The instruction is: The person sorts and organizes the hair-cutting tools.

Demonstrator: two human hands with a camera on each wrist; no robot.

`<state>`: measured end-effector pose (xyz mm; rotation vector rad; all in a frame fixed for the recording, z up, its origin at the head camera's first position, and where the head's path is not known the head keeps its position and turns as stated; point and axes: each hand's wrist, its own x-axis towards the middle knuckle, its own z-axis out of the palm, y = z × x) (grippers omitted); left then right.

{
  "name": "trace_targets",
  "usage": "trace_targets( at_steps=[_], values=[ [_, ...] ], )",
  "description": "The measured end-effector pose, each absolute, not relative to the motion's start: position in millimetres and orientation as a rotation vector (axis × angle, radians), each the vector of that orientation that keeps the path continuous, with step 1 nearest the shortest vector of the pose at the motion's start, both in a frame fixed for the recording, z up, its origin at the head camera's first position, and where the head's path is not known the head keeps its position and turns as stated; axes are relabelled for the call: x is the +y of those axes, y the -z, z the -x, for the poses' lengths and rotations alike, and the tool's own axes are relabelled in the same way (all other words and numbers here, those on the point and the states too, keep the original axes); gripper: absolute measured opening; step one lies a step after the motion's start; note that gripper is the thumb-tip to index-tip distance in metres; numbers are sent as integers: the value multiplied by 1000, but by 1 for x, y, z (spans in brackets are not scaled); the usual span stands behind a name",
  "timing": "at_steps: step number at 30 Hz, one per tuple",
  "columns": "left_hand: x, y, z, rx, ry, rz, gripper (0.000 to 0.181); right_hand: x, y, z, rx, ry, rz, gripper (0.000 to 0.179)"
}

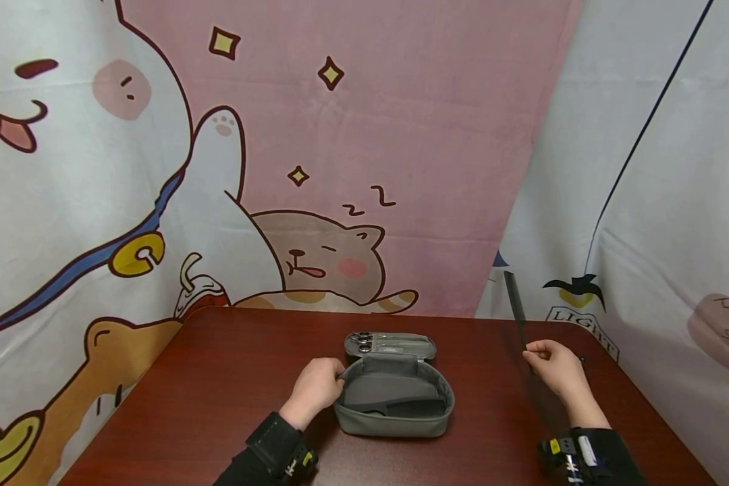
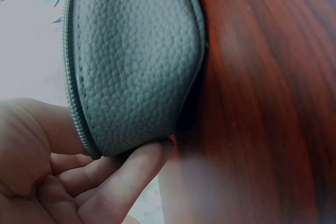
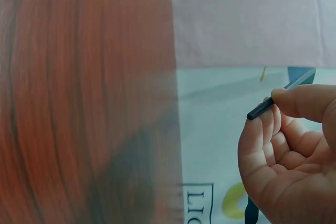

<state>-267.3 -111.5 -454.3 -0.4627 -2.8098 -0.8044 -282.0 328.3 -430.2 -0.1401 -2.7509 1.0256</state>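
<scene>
A grey-green zip case [image 1: 395, 426] with a pebbled surface lies unzipped on the table, its lid folded back. My left hand [image 1: 316, 388] grips the case's left rim; in the left wrist view its thumb lies by the zip [image 2: 75, 93] and its fingers on the outer wall. To the right of the case, my right hand [image 1: 555, 368] holds up a long, thin, dark strip [image 1: 514, 300], pinched near its lower end between thumb and fingers. In the right wrist view the strip [image 3: 261, 108] appears nearly edge-on; its exact kind cannot be told.
Metal rings like scissor handles [image 1: 364, 342] show in the lid. A dark flat piece [image 1: 419, 408] lies inside the case. The brown wooden table [image 1: 249, 351] ends at a printed cloth backdrop [image 1: 437, 169]. Something small and dark [image 1: 582, 359] is partly hidden behind my right hand.
</scene>
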Motion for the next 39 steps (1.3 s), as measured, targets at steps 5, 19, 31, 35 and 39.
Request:
trace_targets(
  at_steps=[5, 19, 31, 35, 39],
  values=[
    [-112, 456, 268, -2804, 805, 467, 10, 313, 428, 279, -2704, -1098, 108, 29],
    [-112, 457, 268, -2798, 810, 471, 12, 280, 432, 271, -2658, -1162, 47, 26],
    [-112, 457, 266, -2795, 818, 461, 11, 245, 422, 260, -2563, -1128, -52, 18],
    [-111, 456, 266, -2800, 821, 451, 10, 235, 418, 257, -2530, -1126, -100, 16],
    [-111, 456, 265, -2806, 819, 442, 10, 226, 418, 254, -2499, -1131, -143, 14]
  ],
)
